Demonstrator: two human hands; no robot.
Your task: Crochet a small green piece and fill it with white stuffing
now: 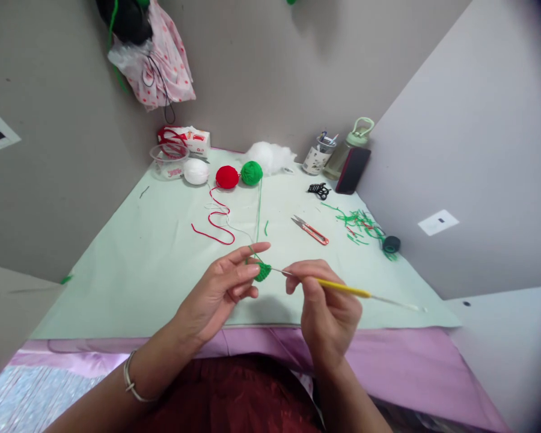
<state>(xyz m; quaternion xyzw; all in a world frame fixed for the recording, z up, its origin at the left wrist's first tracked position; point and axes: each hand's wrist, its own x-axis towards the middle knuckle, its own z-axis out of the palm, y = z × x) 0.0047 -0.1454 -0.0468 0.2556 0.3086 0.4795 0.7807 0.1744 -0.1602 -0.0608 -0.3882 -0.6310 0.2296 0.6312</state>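
Note:
A small green crochet piece (262, 272) is pinched between the thumb and fingers of my left hand (220, 288). Green yarn loops over my left index finger and runs back across the table to a green yarn ball (251, 173). My right hand (327, 307) grips a crochet hook (342, 287) by its yellow handle, somewhat like a pen. The hook's metal tip points left and meets the edge of the green piece; whether it passes through a stitch is too small to tell. Its other thin end sticks out to the right.
A red yarn ball (227, 177) and a white one (195, 172) sit left of the green ball, loose strands trailing forward. Thread snips (311, 230) lie right of centre, near green scraps (360, 225). Behind stand a pen cup (318, 157), bottle (342, 153) and phone (353, 171).

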